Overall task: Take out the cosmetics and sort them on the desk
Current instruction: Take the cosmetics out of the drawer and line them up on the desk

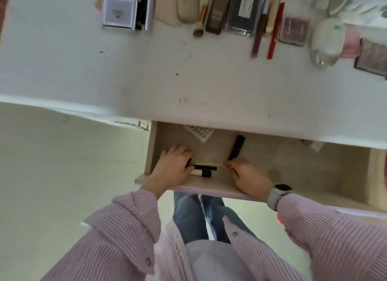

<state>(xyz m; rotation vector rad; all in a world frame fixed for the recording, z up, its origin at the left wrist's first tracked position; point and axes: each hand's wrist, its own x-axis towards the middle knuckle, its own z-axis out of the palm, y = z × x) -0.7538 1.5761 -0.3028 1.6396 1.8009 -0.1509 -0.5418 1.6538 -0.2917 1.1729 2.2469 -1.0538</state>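
So both hands are down in the open drawer (209,155) going after what's left in there. The left hand (173,167) has its fingers curled over a little bunch of black pens (204,168) plus a cream-and-black tube (201,172) near the drawer's front left. The right hand (247,176) is pinching the tip of a thin pale stick (207,164) that runs across to the left hand. Just beyond the right hand there's a black tube (236,147) lying on the drawer floor, and further back a white tray with rows of small dark bits (199,132), half tucked under the worktop (146,81).

Progress-wise I'd say well past halfway. Up on the worktop there's already a row laid out at the far edge: a white square box (118,13), a beige pouch (187,5), dark palettes (244,9), a red pencil (276,31), a brown pencil (258,37), a clear bottle (325,43). It's blurry up there so can't name everything.

Left to do: lift these few sticks, the black tube and the tray out, then slot them in with their kind.
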